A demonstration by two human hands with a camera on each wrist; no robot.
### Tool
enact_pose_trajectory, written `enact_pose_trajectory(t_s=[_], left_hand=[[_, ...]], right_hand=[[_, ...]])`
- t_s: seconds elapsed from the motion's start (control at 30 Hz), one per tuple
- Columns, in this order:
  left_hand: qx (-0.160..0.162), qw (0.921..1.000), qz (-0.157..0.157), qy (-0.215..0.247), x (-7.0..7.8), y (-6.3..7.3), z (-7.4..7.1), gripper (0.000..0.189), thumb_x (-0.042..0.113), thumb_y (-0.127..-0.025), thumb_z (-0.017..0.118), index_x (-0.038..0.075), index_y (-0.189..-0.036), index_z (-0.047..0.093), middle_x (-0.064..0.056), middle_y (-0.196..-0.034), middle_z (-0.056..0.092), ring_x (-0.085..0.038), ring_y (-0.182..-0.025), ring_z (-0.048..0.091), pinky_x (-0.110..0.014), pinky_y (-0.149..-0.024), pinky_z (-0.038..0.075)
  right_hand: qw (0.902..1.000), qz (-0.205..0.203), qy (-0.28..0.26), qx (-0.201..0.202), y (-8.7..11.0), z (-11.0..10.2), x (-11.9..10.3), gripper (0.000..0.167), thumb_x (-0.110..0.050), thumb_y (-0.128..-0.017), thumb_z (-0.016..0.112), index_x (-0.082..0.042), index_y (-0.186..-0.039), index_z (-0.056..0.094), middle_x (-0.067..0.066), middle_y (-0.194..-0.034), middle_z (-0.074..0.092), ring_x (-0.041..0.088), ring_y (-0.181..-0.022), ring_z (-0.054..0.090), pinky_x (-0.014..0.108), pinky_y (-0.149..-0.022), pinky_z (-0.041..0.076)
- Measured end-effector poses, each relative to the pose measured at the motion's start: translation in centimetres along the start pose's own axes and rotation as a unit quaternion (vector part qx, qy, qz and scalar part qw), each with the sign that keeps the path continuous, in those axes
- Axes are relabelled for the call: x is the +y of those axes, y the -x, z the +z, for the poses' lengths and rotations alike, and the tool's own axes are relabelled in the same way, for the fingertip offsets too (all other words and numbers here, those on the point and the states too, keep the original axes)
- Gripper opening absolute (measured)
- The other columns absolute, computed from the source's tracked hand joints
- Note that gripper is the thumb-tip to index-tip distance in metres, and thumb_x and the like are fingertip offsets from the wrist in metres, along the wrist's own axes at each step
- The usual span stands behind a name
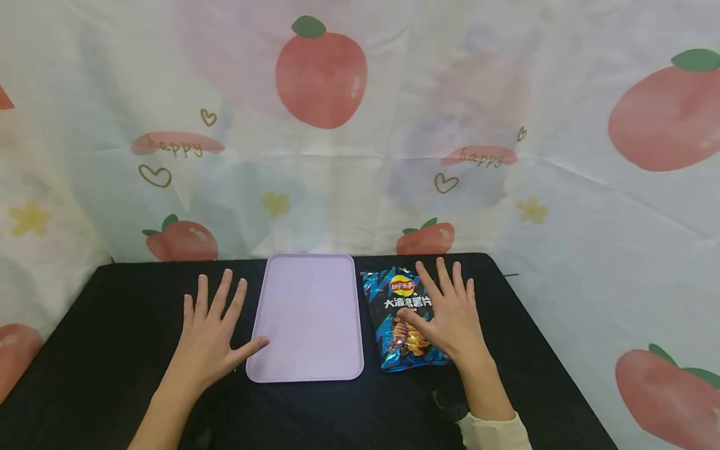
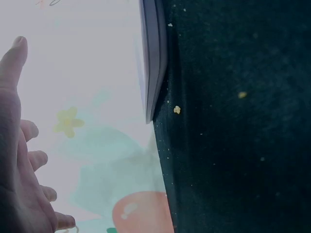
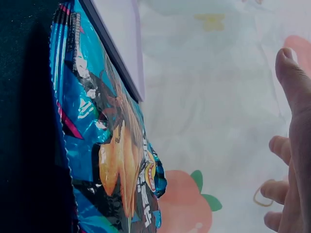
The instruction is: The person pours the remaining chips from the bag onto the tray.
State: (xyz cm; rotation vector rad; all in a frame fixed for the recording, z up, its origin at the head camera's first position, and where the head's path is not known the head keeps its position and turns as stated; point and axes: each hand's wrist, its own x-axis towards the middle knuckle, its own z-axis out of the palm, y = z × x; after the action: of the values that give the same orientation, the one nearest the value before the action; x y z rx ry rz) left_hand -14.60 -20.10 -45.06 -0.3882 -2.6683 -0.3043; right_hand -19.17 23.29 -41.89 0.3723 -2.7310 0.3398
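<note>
A pale lilac tray (image 1: pixel 306 319) lies flat at the middle of the black table. Right beside it is a blue and black bag of potato chips (image 1: pixel 394 331), lying face up. My left hand (image 1: pixel 210 337) is spread with straight fingers left of the tray; in the head view its thumb overlaps the tray's lower left edge. Over the right part of the chip bag my right hand (image 1: pixel 450 312) is spread, hiding some of its print. The right wrist view shows a gap between this hand and the chip bag (image 3: pixel 116 150). Neither hand holds anything.
The black table (image 1: pixel 315 415) ends at a cloth backdrop (image 1: pixel 360 187) printed with red fruit, hearts and yellow flowers. In the left wrist view, small pale crumbs (image 2: pixel 177 110) dot the dark tabletop near the tray's edge (image 2: pixel 154 58).
</note>
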Motion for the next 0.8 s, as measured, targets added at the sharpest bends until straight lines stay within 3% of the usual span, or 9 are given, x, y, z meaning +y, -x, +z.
enact_pose_trajectory(t_s=[0.2,0.53,0.8], left_hand=[[-0.009,0.9999,-0.001,0.012,0.0,0.1,0.0,0.109,0.074,-0.079,0.064,0.016,-0.161,0.020,-0.012,-0.168,0.008,-0.043,-0.152,-0.010,-0.073,-0.114,0.005],[-0.045,0.9986,-0.009,0.026,0.1,-0.1,0.3,0.108,0.074,-0.080,0.063,0.017,-0.161,0.020,-0.012,-0.168,0.012,-0.044,-0.152,-0.003,-0.074,-0.112,0.014],[-0.128,0.9901,-0.041,0.041,0.3,0.4,0.4,0.109,0.082,-0.079,0.056,0.017,-0.160,0.024,-0.013,-0.167,0.016,-0.049,-0.150,0.008,-0.075,-0.109,0.019]], right_hand=[[0.9998,0.002,-0.019,0.006,-0.1,-0.3,-0.1,0.094,-0.073,-0.083,0.060,-0.032,-0.160,0.024,0.012,-0.167,0.017,0.043,-0.153,0.009,0.067,-0.117,0.009],[0.9991,0.021,-0.036,-0.002,-0.6,-0.1,0.6,0.091,-0.069,-0.085,0.061,-0.031,-0.159,0.025,0.014,-0.162,0.029,0.043,-0.149,0.023,0.066,-0.115,0.020],[0.9951,0.061,-0.030,-0.072,0.3,1.1,1.6,0.085,-0.070,-0.090,0.055,-0.021,-0.157,0.035,0.019,-0.154,0.043,0.047,-0.137,0.040,0.072,-0.096,0.040]])
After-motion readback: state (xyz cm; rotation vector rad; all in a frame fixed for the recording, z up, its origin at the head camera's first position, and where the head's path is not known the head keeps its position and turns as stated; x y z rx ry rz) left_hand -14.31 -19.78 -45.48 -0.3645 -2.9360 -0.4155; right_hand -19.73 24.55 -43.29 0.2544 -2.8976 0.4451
